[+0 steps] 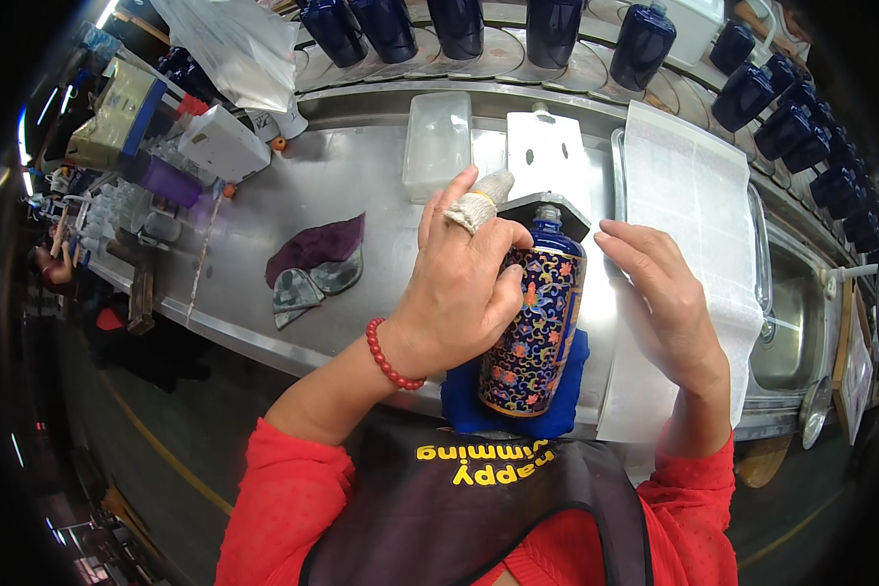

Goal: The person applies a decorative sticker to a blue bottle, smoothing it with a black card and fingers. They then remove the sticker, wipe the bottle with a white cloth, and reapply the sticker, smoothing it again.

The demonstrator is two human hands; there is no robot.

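Note:
A dark blue bottle with a colourful floral pattern stands tilted on a folded blue cloth, close to my body. My left hand grips it near the shoulder, thumb and forefinger against its left side. A pale cloth cover is wrapped on one raised finger of that hand. To the bottle's right, my right hand is open, fingers stretched toward the neck and apart from it. Behind the bottle are a dark angular piece and a white sheet with dark ovals, partly hidden.
A clear plastic box and a purple cloth lie on the metal worktop. White paper covers its right part, beside a sink. Several plain blue bottles stand on the conveyor along the back.

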